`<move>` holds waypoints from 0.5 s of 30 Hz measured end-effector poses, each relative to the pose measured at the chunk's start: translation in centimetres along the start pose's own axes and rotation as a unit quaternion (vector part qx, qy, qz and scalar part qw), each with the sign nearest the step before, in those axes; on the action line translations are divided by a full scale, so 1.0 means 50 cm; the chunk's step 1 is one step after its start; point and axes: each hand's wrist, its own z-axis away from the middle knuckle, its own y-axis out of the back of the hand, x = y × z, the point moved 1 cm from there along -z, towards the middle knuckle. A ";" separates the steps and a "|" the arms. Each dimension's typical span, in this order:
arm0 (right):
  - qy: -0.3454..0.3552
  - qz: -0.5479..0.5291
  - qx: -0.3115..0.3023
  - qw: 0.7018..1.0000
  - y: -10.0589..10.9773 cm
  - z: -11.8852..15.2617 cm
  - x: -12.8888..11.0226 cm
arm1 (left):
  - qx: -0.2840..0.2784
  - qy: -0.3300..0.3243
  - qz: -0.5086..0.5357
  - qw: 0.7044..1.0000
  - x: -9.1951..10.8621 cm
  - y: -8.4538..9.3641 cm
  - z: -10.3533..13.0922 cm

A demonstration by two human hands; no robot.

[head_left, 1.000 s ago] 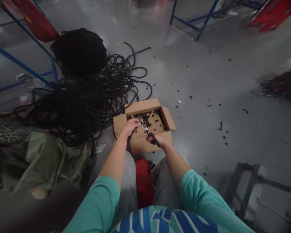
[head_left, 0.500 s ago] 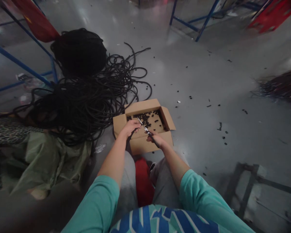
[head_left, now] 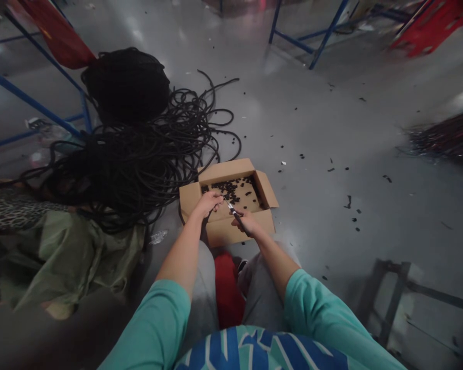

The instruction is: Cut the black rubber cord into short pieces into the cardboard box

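An open cardboard box (head_left: pixel 239 234) stands on the floor in front of my knees, with many small black pieces (head_left: pixel 231 191) scattered on its bottom. Over its left part, my left hand (head_left: pixel 209 202) pinches the end of a black cord (head_left: pixel 207 220) that hangs below the fingers. My right hand (head_left: pixel 247 222) is closed round the dark handles of a pair of scissors (head_left: pixel 234 211). The blades point up and left and meet the fingertips of my left hand; the cord between them is too small to make out clearly.
Left of the box lies a large tangle of black cord (head_left: pixel 139 159) with a thick black coil (head_left: pixel 127 85) behind it. Green cloth (head_left: pixel 73 252) lies at the lower left. Blue metal frames (head_left: pixel 293 40) stand further back, and a dark metal frame (head_left: pixel 395 298) is at the lower right.
The scissors have closed: their blades, spread apart before, now lie together at my left fingertips. My right hand has moved slightly left. My left hand has hardly moved.
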 end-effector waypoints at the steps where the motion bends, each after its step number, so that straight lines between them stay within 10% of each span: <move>1: -0.005 -0.009 -0.004 1.000 0.000 0.001 0.000 | 0.005 -0.002 -0.003 1.000 0.000 0.000 0.000; 15: -0.042 -0.062 -0.090 0.993 0.006 0.014 -0.014 | -0.090 0.013 -0.013 0.996 0.003 0.008 0.011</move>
